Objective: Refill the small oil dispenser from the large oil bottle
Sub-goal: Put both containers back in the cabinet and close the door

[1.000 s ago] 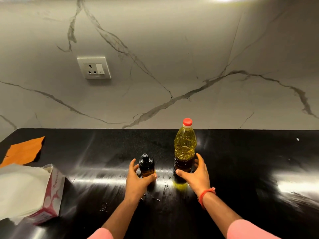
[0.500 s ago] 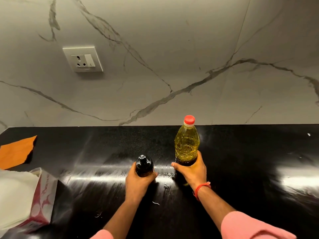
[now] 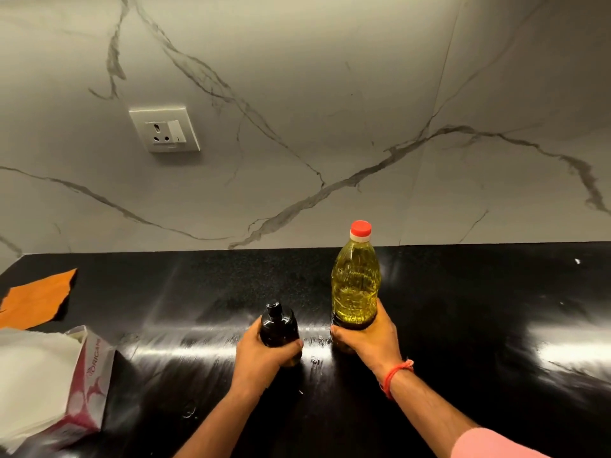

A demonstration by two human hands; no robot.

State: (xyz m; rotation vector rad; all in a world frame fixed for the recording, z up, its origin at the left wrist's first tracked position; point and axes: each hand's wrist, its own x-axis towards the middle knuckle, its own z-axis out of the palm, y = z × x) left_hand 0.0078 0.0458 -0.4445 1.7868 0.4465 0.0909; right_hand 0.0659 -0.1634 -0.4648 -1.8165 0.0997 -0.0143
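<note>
Two bottles (image 3: 355,285) (image 3: 278,323), two hands (image 3: 263,353) (image 3: 372,338), one socket (image 3: 164,129).

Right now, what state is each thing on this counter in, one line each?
Large oil bottle: upright, red cap on, nearly full, gripped near its base by the right hand.
Small dispenser: upright, black top on, gripped by the left hand.
Tissue box: open, white sheets sticking out.
Orange cloth: lying flat.

Small oil dispenser (image 3: 278,325): dark, nearly black glass, black cap on, upright, lower centre of frame, gripped low. Large oil bottle (image 3: 355,285): clear plastic, full of yellow oil, red cap closed, upright just right of the dispenser, apart from it, also gripped low.
</note>
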